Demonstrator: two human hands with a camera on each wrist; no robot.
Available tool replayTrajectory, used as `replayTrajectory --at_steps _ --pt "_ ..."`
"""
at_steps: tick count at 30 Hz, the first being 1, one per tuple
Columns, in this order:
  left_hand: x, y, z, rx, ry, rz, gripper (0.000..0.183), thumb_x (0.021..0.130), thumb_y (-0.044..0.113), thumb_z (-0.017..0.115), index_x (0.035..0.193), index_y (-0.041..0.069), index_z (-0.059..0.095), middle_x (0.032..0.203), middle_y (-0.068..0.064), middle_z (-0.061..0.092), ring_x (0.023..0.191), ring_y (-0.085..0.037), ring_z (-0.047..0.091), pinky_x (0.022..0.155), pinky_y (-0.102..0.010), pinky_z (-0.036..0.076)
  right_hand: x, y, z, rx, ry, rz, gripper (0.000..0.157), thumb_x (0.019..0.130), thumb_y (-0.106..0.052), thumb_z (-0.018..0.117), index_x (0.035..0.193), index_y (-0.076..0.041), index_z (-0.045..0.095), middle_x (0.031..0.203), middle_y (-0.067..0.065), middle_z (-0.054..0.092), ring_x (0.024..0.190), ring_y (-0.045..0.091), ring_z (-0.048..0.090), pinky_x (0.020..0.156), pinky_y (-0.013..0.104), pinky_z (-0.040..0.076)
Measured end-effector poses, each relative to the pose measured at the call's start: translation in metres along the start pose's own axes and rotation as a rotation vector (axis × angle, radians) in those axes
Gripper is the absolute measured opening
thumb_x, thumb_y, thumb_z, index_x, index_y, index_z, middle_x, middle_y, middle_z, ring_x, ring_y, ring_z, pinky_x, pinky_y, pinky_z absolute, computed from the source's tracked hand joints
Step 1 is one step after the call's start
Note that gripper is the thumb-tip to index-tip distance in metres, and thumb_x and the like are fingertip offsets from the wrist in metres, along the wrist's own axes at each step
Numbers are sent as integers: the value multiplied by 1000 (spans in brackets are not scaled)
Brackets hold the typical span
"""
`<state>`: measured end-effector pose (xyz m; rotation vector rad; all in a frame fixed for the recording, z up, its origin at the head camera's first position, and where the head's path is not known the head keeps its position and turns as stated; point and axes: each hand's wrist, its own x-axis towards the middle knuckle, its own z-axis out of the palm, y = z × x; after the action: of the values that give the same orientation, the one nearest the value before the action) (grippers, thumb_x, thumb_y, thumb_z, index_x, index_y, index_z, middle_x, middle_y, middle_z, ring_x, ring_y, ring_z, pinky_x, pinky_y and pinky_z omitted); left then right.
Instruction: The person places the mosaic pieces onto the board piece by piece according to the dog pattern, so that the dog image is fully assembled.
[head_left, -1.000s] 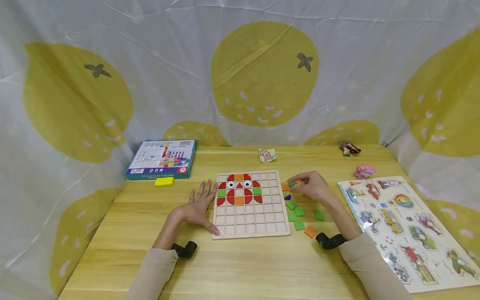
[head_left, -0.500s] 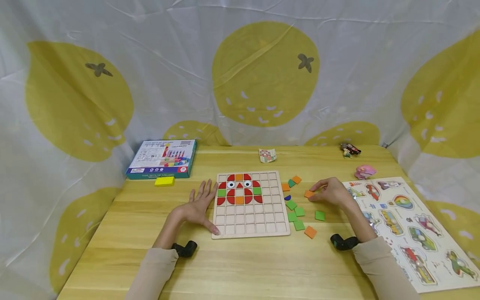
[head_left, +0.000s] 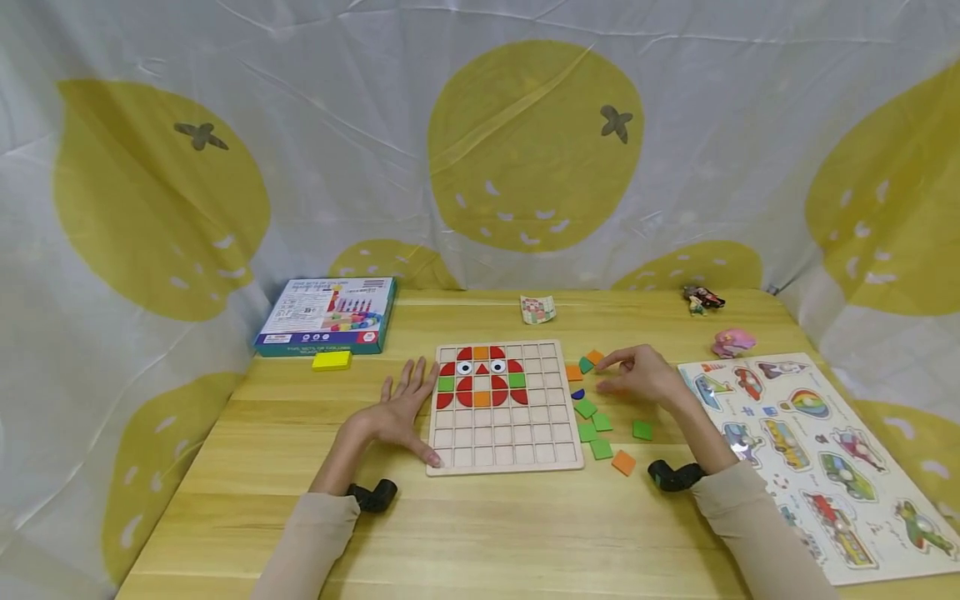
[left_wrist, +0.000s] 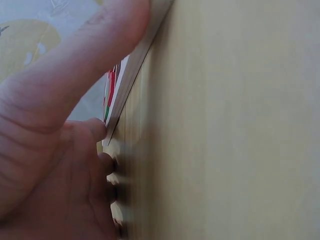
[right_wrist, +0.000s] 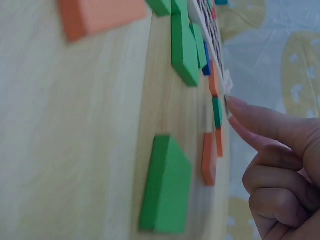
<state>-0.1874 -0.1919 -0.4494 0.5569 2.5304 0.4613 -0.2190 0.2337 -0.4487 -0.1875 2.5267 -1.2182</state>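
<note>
A square wooden grid board (head_left: 525, 454) lies mid-table, with red, orange and green pieces and two eye tiles forming a face in its upper left part. Along its left side rests my left hand (head_left: 393, 417), fingers spread and thumb at the lower left corner. To the right of the board, my right hand (head_left: 641, 375) hovers over loose tiles. Its thumb and index finger point forward with a gap between them and hold nothing; the other fingers are curled. Beneath it an orange tile (right_wrist: 208, 159) lies on the table, hidden by the hand in the head view.
Several green tiles (head_left: 602, 449), a blue piece (head_left: 577, 394) and another orange tile (head_left: 623, 462) lie right of the board. A picture card (head_left: 537, 309) is behind it. A box (head_left: 326, 312) and yellow block (head_left: 332, 361) sit left; a picture puzzle (head_left: 817, 467) and pink toy (head_left: 733, 342) sit right.
My right hand went from the tiles by the board's upper right edge out to an orange tile, then lifted off it and shifted slightly back left. My left hand stays at the board.
</note>
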Motion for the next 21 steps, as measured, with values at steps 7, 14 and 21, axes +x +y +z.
replayTrajectory --at_steps 7,14,21 --pt "-1 -1 0 -8 0 -8 146 56 64 83 155 11 -11 159 -21 -21 147 -43 -20 114 -68 -9 -10 -10 6 21 -165 -84 29 76 -12 81 103 -2 74 54 -4 38 47 8 27 46 22 26" --pt "-2 -2 -2 -6 11 -3 145 56 63 83 155 11 -10 159 -21 -21 147 -44 -20 114 -69 -9 -10 -15 28 6 -81 13 31 67 -24 89 88 -6 74 60 -4 46 54 11 33 51 23 31" --pt "0 0 -2 6 -1 4 146 56 65 82 155 12 -11 159 -20 -23 147 -42 -21 114 -68 -8 -14 -17 26 -38 2 66 27 68 -19 87 90 -8 75 75 1 59 63 15 41 56 27 36"
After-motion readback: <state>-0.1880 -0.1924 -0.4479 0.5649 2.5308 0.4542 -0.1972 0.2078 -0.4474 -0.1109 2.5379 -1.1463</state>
